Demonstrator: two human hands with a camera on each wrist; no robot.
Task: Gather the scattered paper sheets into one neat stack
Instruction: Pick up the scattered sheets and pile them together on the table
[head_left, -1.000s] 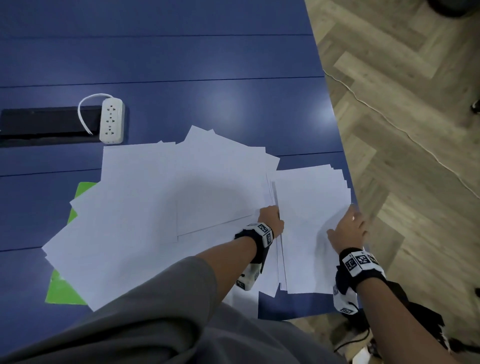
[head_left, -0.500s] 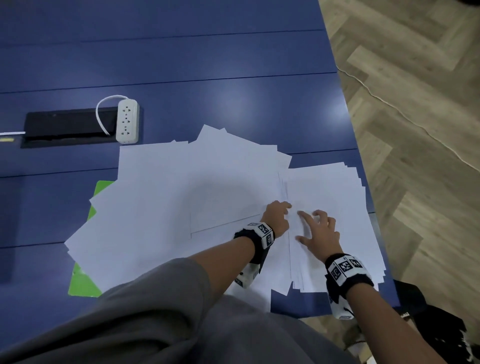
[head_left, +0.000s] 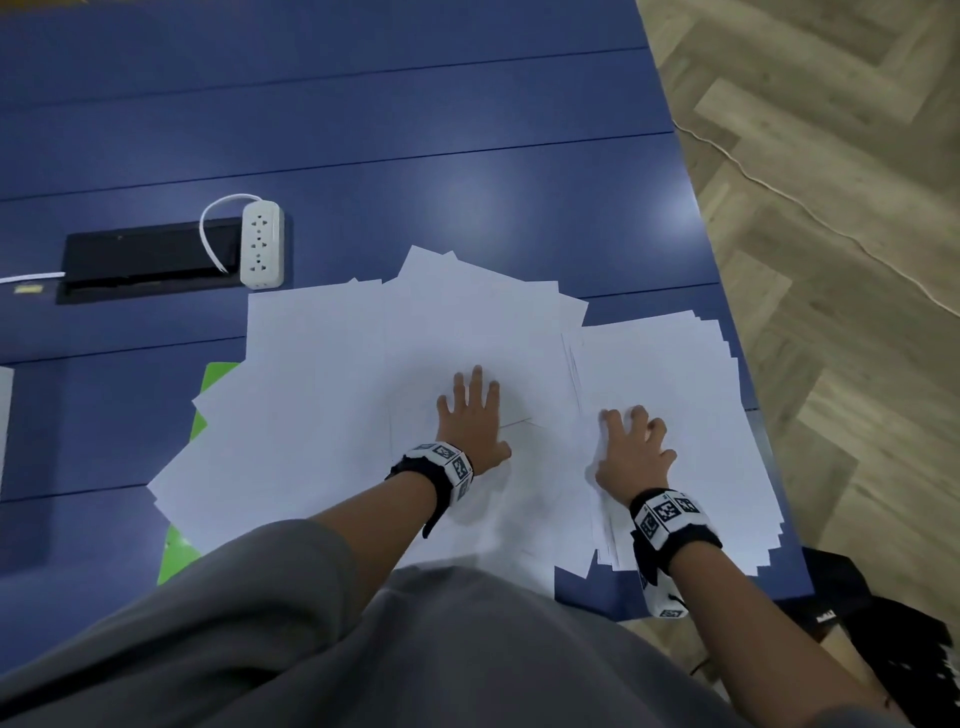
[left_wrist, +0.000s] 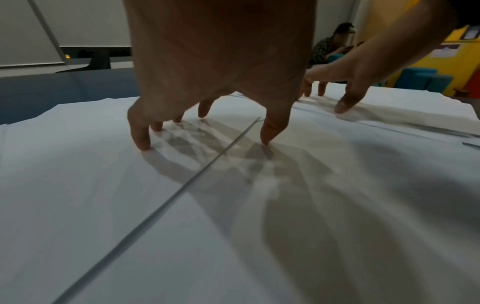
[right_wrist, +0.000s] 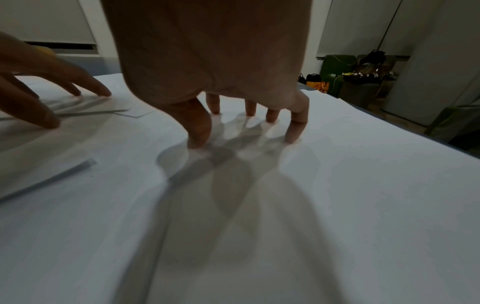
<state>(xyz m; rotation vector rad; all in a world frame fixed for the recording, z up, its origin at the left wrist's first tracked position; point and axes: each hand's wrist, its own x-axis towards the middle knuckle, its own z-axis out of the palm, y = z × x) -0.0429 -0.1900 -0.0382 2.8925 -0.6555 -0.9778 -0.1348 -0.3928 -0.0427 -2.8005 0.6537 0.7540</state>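
Several white paper sheets (head_left: 322, 395) lie fanned and overlapping on the blue table (head_left: 467, 156). To their right sits a rough stack (head_left: 675, 374) with staggered edges, close to the table's right edge. My left hand (head_left: 470, 415) is spread on the fanned sheets, fingertips (left_wrist: 141, 142) pressing the top sheet near an edge line. My right hand (head_left: 631, 447) stands arched on the stack's left part, its fingertips (right_wrist: 293, 135) pushing down on the paper. Neither hand holds a sheet. In the left wrist view my right hand (left_wrist: 363, 67) shows at the right.
A white power strip (head_left: 262, 244) lies beside a black cable recess (head_left: 140, 260) behind the sheets. A green folder (head_left: 218, 379) pokes out under the sheets at the left. The stack's right corners overhang the table edge (head_left: 727, 291). A black bag (head_left: 883, 613) is on the floor.
My left hand left the seam between the two piles, moved left onto the fanned sheets and spread flat. My right hand moved from the stack's right edge to its left part.
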